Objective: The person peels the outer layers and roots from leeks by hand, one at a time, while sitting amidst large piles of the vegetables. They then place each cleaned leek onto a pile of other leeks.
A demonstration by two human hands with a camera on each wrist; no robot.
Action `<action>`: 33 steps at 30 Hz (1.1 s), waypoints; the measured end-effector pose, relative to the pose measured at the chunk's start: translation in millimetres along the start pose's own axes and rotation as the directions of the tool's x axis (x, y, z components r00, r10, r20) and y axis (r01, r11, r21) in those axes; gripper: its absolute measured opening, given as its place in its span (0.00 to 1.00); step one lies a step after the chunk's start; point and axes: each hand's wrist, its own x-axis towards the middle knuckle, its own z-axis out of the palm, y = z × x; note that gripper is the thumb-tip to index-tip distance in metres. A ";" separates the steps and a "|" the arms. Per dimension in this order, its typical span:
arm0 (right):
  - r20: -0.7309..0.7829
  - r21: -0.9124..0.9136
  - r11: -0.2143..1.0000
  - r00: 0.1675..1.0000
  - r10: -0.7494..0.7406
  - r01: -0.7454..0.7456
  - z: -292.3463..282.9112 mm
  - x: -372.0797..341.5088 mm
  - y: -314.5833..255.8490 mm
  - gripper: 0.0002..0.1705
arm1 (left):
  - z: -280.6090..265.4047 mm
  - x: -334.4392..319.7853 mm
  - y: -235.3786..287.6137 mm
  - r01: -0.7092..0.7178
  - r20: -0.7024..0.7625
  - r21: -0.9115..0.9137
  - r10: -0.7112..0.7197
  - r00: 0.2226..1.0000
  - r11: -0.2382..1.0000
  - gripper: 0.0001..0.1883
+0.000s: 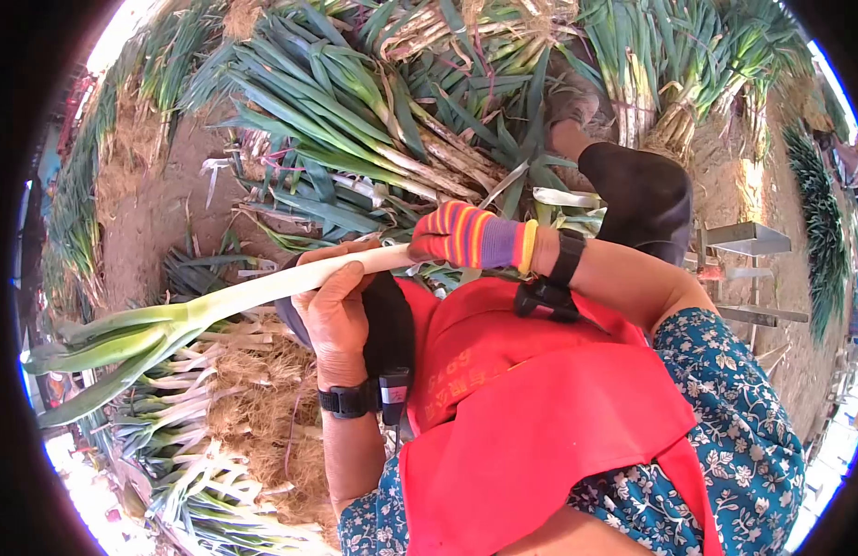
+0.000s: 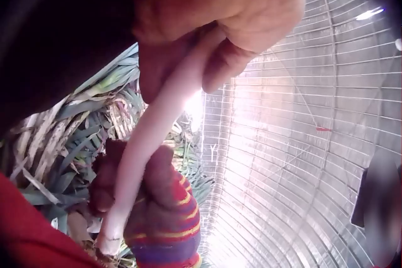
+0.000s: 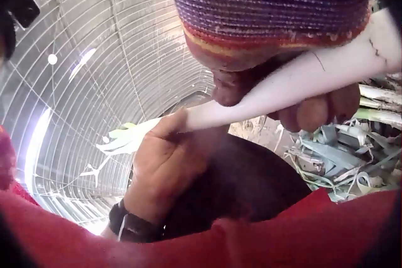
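A leek (image 1: 253, 285), its long white stalk bare and its green leaves fanning out on the left, lies across both hands above the lap. My bare left hand (image 1: 339, 310) grips the stalk around its middle, with the thumb laid along the top. At the root end, my right hand (image 1: 473, 236) holds the stalk in a striped knit glove. From the left wrist, the pale stalk (image 2: 147, 136) runs down between the gloved fingers. In the right wrist view, gloved fingertips curl about the stalk (image 3: 282, 89), and the left hand (image 3: 166, 161) holds it farther along.
Untrimmed leeks (image 1: 345, 102) lie heaped in front, with loose leaves scattered around. Rooted leeks (image 1: 248, 389) are piled at the lower left. A metal stand (image 1: 749, 238) is at the right. A red apron (image 1: 540, 371) covers the lap. Bundles (image 1: 698, 56) stand at the back.
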 end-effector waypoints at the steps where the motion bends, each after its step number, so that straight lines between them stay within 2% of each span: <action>1: -0.068 -0.090 0.996 0.998 0.010 -0.016 8.4 0.9 3.9 0.18 | 0.3 -0.3 -1.2 -0.001 -0.005 -0.007 0.001 1.000 1.000 0.11; 4: -0.104 -0.129 0.992 0.995 -0.013 -0.001 6.3 -3.0 -10.5 0.18 | 1.4 0.6 -4.5 -0.005 -0.020 -0.020 0.005 1.000 1.000 0.11; 5: -0.033 -0.117 0.992 0.998 0.051 -0.055 4.4 1.6 -7.9 0.18 | 2.0 -0.3 -4.6 -0.003 -0.031 -0.027 0.003 1.000 1.000 0.11; 6: -0.036 -0.116 0.992 0.998 0.047 -0.051 -1.0 0.7 -5.9 0.18 | 3.5 -1.5 -4.2 -0.006 -0.030 -0.024 0.006 1.000 1.000 0.11; 7: 0.083 0.139 0.965 0.973 0.214 -0.224 -9.6 -3.7 -4.3 0.14 | 5.5 -2.3 -4.2 -0.003 -0.031 -0.007 0.003 1.000 1.000 0.11; 8: 0.241 0.356 0.841 0.910 0.337 -0.406 -18.2 -10.1 -6.4 0.12 | 6.7 -2.6 -4.5 0.000 -0.035 0.006 0.000 0.999 1.000 0.11; 9: 0.200 0.564 0.764 0.949 0.243 -0.314 -18.1 -19.8 2.5 0.13 | 6.4 -3.0 -4.6 0.008 -0.039 0.010 -0.008 0.999 1.000 0.11; 10: 0.204 0.561 0.765 0.949 0.242 -0.316 -17.0 -25.9 9.8 0.13 | 5.5 -3.3 -4.2 0.006 -0.042 0.008 -0.006 0.999 1.000 0.11; 12: 0.077 0.411 0.884 0.975 0.209 -0.222 -14.4 -34.6 5.7 0.13 | 4.2 -2.5 -3.5 -0.003 -0.008 0.007 0.003 1.000 1.000 0.11; 13: -0.162 -0.017 0.994 0.981 -0.105 0.104 -0.9 -36.2 24.9 0.13 | 5.3 -1.9 -4.5 -0.002 -0.008 0.007 0.002 1.000 1.000 0.11; 14: -0.163 -0.017 0.994 0.981 -0.105 0.104 -0.5 -35.7 17.5 0.13 | 7.9 -1.2 -6.2 0.003 -0.028 0.004 -0.003 1.000 1.000 0.10; 16: -0.235 -0.315 0.949 0.970 -0.069 -0.009 1.5 -25.8 -4.3 0.13 | 12.3 -1.2 -8.4 0.004 -0.055 0.004 -0.004 0.998 1.000 0.10; 17: -0.335 -0.330 0.940 0.921 -0.200 0.084 13.8 -15.4 5.9 0.09 | 14.8 -1.5 -9.4 0.027 -0.077 -0.003 -0.027 0.997 1.000 0.10; 20: -0.373 -0.303 0.942 0.891 -0.259 0.147 24.8 5.2 -1.5 0.08 | 18.9 -3.6 -10.2 0.037 -0.114 -0.008 -0.038 0.993 0.999 0.10; 22: -0.343 -0.330 0.935 0.906 -0.248 0.131 21.7 4.4 -6.5 0.08 | 18.5 -5.1 -6.9 -0.010 -0.099 0.000 0.010 0.995 1.000 0.10; 24: -0.228 -0.253 0.965 0.964 -0.136 0.076 14.8 -5.4 -6.2 0.08 | 9.8 -5.5 -10.9 -0.031 -0.107 0.017 0.033 0.994 0.999 0.10; 25: -0.106 -0.282 0.954 0.992 0.073 -0.100 8.6 -9.1 -2.2 0.11 | 5.3 -6.5 -12.5 -0.046 -0.103 0.042 0.050 0.993 0.998 0.10; 26: -0.095 -0.285 0.954 0.993 0.072 -0.097 5.6 -15.5 6.6 0.11 | 1.5 -7.4 -11.4 -0.047 -0.112 0.037 0.051 0.992 0.998 0.10; 28: -0.111 -0.082 0.980 0.979 0.172 -0.182 8.2 -25.7 30.8 0.15 | -4.4 -9.0 -6.0 -0.016 -0.091 0.076 0.023 0.996 0.997 0.11; 30: -0.107 -0.017 0.989 0.984 0.142 -0.145 9.0 -19.6 20.8 0.17 | -3.6 -9.4 0.6 0.000 -0.094 0.077 0.007 0.996 0.997 0.11; 32: -0.115 0.079 0.997 0.993 0.020 -0.011 13.9 -10.4 2.0 0.16 | -4.1 -9.3 2.6 0.002 -0.101 0.077 0.006 0.995 0.997 0.11; 33: -0.195 0.050 0.998 0.980 -0.036 0.047 23.2 -6.0 4.0 0.16 | -4.7 -9.7 0.2 0.007 -0.117 0.061 0.000 0.993 0.998 0.11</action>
